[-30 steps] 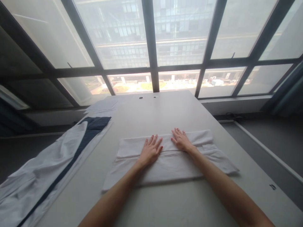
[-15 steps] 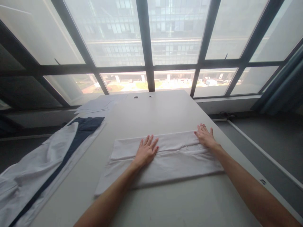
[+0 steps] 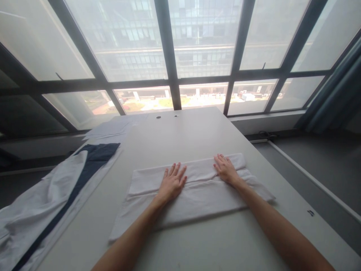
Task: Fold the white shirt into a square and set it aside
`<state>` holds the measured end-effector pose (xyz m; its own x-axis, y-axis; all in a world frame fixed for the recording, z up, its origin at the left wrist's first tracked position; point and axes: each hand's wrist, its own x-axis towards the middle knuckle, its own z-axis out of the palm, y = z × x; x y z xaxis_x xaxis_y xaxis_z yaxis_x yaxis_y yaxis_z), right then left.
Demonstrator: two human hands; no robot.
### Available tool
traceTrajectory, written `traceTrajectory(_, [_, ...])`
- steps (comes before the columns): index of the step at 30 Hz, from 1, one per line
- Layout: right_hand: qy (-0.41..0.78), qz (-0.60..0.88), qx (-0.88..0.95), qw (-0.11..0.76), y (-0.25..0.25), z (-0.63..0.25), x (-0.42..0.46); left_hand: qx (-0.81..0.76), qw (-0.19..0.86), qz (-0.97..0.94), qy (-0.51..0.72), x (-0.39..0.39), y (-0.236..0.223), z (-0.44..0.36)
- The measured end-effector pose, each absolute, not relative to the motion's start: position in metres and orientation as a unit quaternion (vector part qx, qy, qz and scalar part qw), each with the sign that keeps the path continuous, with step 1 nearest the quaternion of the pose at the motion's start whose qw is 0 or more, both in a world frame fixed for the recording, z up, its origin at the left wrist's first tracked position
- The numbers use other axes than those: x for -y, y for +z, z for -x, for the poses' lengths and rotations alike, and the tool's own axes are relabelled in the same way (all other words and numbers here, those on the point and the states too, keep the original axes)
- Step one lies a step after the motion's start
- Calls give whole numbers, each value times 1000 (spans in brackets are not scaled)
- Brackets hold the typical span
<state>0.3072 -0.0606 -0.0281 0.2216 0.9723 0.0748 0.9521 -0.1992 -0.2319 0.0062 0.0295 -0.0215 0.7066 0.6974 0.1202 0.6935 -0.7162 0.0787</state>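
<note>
A white folded cloth (image 3: 203, 195), perhaps a garment, lies flat across the white table (image 3: 186, 135), with a crease running along its length. My left hand (image 3: 172, 183) rests palm down on its middle-left part, fingers spread. Farther right, my right hand (image 3: 226, 169) lies flat on the upper part of the same cloth, its fingers stretched out. Neither hand grips anything. Small wrinkles show at the cloth's right end, and my forearms cover parts of its near edge.
Along the table's left side lie white fabric (image 3: 47, 199) and dark navy fabric (image 3: 98, 154). Thin pale sheets (image 3: 113, 126) sit at the far left corner. Large windows (image 3: 197, 45) stand behind the table, and a blue-grey curtain (image 3: 324, 101) hangs at the right.
My right hand has slid left along the cloth, away from its right end, which is now uncovered. My left hand stays in about the same spot on it. The view has shifted slightly.
</note>
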Motion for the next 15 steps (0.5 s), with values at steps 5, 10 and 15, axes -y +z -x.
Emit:
traceTrajectory(5, [23, 813, 576, 79, -28, -332, 68, -377, 14, -923, 77, -30, -22, -6])
traceTrajectory(10, [19, 863, 503, 45, -31, -370, 80, -381, 23, -922, 71, -29, -19, -7])
traceTrajectory(15, [5, 875, 481, 52, -37, -379, 83, -381, 20, -922, 66, -26, -15, -7])
